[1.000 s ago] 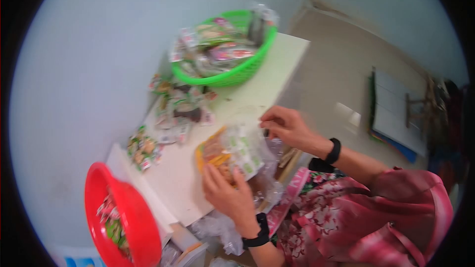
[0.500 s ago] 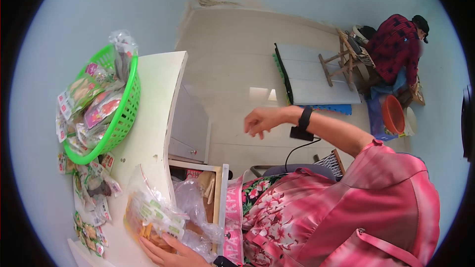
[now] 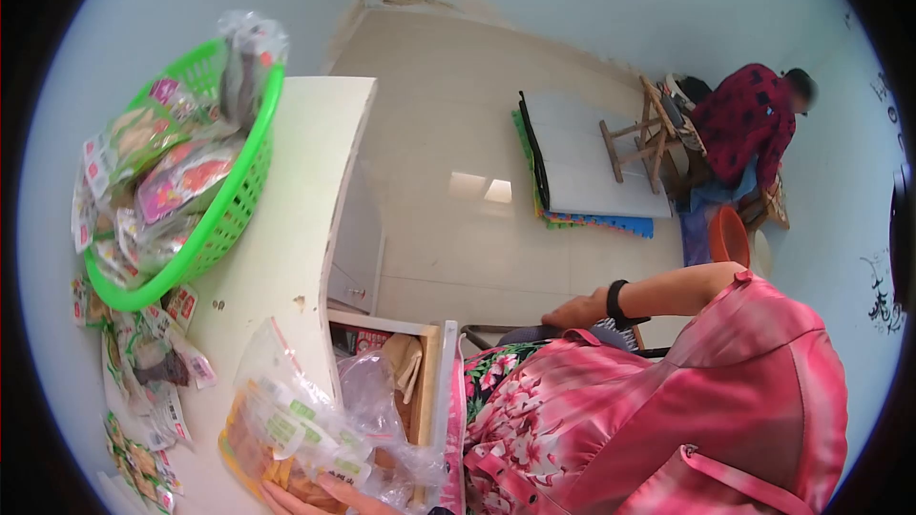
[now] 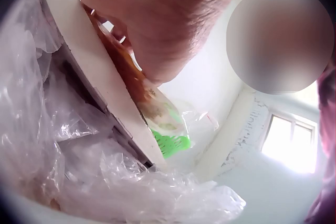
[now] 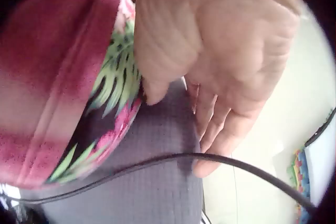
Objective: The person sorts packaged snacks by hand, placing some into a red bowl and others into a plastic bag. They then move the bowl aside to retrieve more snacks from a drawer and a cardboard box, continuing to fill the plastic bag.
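My left hand (image 3: 353, 496) rests at the lower end of a clear zip bag (image 3: 277, 424) with yellow edges, orange strips inside and green-and-white print. Its fingers and thumb lie spread over the bag, mostly cut off by the bottom of the head view. In the left wrist view that hand (image 4: 163, 19) covers part of the bag, which lies on the white tabletop. My right hand (image 3: 577, 310) hangs low beside my lap, by a grey seat (image 5: 163, 129). Nothing is in it; the right wrist view shows its palm and loosely extended fingers.
A green basket (image 3: 243, 195) full of snack packets stands on the table. Small packets (image 3: 153, 362) lie against the wall. Crumpled clear plastic (image 3: 372, 391) fills an open drawer (image 3: 427, 386). Another person (image 3: 739, 124) sits across the room. A black cable (image 5: 236, 163) crosses near my right hand.
My right hand has left the bag, swung away over the floor and dropped to my side. The left hand stays at the bag. The head view has turned rightward.
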Demonstrator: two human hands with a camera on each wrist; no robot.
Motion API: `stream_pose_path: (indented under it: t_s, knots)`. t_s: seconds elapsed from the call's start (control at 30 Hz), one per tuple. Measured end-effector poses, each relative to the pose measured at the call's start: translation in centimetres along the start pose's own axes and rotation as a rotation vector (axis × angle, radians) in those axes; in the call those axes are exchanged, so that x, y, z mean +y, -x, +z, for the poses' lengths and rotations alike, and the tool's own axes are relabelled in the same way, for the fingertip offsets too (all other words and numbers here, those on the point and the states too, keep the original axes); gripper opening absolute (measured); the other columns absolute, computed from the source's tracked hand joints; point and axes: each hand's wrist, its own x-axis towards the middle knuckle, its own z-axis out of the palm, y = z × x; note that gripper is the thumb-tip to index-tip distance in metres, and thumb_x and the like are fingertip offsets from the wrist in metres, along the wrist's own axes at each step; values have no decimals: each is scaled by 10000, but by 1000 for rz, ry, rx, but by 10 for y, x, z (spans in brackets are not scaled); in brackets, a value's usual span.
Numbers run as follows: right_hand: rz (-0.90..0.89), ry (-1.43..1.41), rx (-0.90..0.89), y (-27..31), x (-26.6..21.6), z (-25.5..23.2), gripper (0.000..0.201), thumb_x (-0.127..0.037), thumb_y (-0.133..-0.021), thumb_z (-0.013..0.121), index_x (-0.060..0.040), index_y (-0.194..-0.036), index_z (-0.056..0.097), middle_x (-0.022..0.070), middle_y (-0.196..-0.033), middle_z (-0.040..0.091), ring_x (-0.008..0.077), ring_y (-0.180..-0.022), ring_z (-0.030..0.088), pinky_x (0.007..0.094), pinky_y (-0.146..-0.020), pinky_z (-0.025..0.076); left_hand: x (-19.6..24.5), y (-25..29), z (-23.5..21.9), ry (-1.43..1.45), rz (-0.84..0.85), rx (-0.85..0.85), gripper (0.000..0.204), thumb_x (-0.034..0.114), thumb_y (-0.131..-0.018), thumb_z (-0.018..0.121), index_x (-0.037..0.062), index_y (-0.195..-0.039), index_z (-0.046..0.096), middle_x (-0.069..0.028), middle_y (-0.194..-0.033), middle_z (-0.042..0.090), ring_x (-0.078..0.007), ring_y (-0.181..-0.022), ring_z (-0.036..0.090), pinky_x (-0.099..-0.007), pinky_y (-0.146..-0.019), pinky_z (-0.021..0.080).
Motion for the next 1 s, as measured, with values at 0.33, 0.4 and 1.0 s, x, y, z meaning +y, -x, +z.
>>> stream_pose_path:
  t_s: [0.33, 0.4, 1.0]
  knots:
    - [-142, 859, -572, 70, 74, -30, 293, -341, -924, 660, -65, -945, 755, 84, -831, 755, 324, -820, 734, 478, -680, 570, -18, 2, -5, 80, -102, -98, 702, 532, -1023, 540, 24, -1507, 505, -196, -1492, 510, -391, -1324, 514, -512, -1049, 427]
    - [-42, 900, -771, 58, 76, -46, 273, -343, -907, 678, -88, -919, 773, 70, -840, 757, 299, -807, 727, 476, -703, 561, -18, -2, -6, 102, -83, -45, 591, 415, -980, 646, 22, -1416, 576, -177, -1398, 576, -385, -1270, 547, -504, -1026, 440]
    - [-762, -342, 345, 96, -256, -204, 462, -419, -1063, 566, -29, -1305, 616, 119, -965, 735, 196, -795, 715, 363, -709, 557, -15, 12, -3, -46, -111, -9, 581, 348, -973, 646, -20, -1414, 558, -166, -1434, 570, -386, -1193, 551, -496, -1026, 424]
